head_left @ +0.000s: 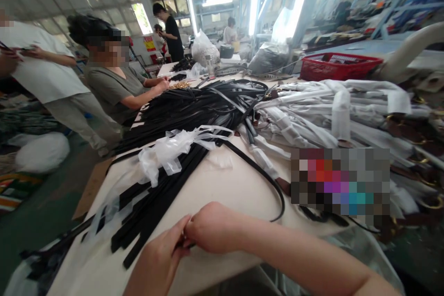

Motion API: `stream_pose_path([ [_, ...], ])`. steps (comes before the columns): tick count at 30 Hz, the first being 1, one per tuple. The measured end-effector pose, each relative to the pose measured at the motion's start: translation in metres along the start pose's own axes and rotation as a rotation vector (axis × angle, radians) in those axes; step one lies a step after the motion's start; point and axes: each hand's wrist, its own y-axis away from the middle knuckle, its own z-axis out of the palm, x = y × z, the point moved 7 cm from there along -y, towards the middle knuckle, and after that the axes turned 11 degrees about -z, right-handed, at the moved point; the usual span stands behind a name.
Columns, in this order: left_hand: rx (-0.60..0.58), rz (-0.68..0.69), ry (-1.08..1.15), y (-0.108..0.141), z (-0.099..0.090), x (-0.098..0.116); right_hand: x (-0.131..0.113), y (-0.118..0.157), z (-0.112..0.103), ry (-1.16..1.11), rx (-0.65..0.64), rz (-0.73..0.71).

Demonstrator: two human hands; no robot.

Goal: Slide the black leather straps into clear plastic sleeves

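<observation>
Near the front edge of the table [222, 185], my left hand [157, 252] and my right hand [211, 226] meet with fingers closed in a pinch. Something small and dark shows between them, but the fingers hide most of it and I cannot make out its kind. Just beyond my left hand lie flat black straps [166, 194], with crumpled clear plastic wrap [169, 150] on top. A single thin black strap [267, 175] curves over the table to the right of these.
A big heap of black straps [187, 106] covers the far left. White-wrapped straps [312, 111] with brown ends and gold-coloured buckles pile up at right, a red basket [338, 67] behind them. A co-worker [111, 74] handles gold-coloured pieces across the table. Another person [48, 69] stands at far left.
</observation>
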Motion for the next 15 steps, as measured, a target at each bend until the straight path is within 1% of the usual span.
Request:
stream_pose_path([
  [2, 0.043, -0.064, -0.032, 0.000, -0.007, -0.015, 0.007, 0.004, 0.000, -0.001, -0.063, 0.058],
  [4, 0.068, -0.129, -0.057, 0.000, -0.016, -0.029, 0.012, 0.009, -0.003, -0.004, -0.111, 0.086],
  [6, 0.070, -0.143, -0.061, -0.001, -0.019, -0.032, 0.011, 0.010, -0.008, 0.021, -0.083, 0.065],
  [8, 0.065, -0.116, -0.052, -0.003, -0.015, -0.021, 0.008, 0.009, -0.012, 0.064, -0.013, 0.044],
  [10, 0.046, -0.073, -0.039, -0.006, -0.005, -0.004, 0.005, 0.008, -0.011, 0.091, 0.033, 0.023],
  [12, -0.002, -0.047, -0.037, -0.007, 0.004, 0.012, 0.004, 0.006, -0.004, 0.088, 0.009, 0.001],
  [13, -0.017, -0.047, -0.046, -0.007, 0.006, 0.016, 0.004, 0.006, -0.001, 0.087, -0.012, -0.003],
  [15, 0.007, -0.085, -0.094, -0.006, 0.000, 0.017, 0.006, 0.006, 0.003, 0.095, -0.038, 0.010],
])
